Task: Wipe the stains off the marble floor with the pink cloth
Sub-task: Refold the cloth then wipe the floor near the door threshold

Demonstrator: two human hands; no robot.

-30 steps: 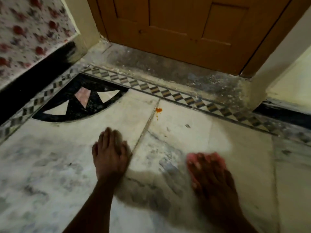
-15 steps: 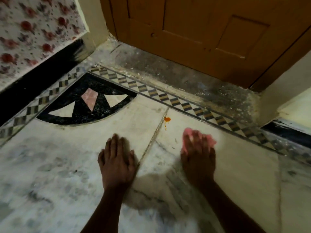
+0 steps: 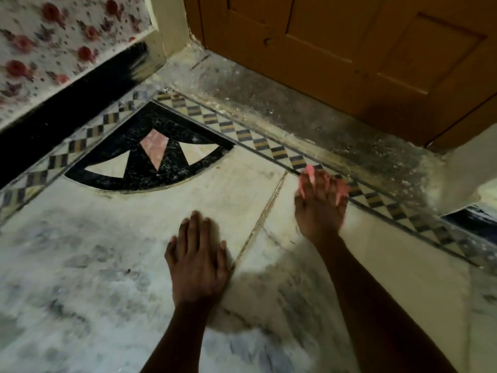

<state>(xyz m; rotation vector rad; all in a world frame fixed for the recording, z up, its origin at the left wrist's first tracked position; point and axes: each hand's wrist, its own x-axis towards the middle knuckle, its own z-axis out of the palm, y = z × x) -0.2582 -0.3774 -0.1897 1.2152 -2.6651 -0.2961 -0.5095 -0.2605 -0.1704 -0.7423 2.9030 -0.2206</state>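
Observation:
My right hand (image 3: 318, 204) presses the pink cloth (image 3: 309, 175) flat on the white marble floor (image 3: 113, 265), right beside the checkered border strip. Only pink edges of the cloth show around my fingers. The hand and cloth cover the spot just right of the floor joint (image 3: 258, 224); no orange stain shows there. My left hand (image 3: 197, 261) lies flat on the marble left of the joint, fingers together, holding nothing.
A checkered inlay border (image 3: 269, 146) runs diagonally past a dusty grey threshold (image 3: 309, 114) and a brown wooden door (image 3: 349, 55). A black fan-shaped inlay (image 3: 150, 157) fills the corner. A floral wall with a black skirting (image 3: 67, 103) stands at left.
My right hand slid the pink cloth forward and left, from the near right up to the border strip, over the orange stain, which no longer shows. The left hand stayed planted.

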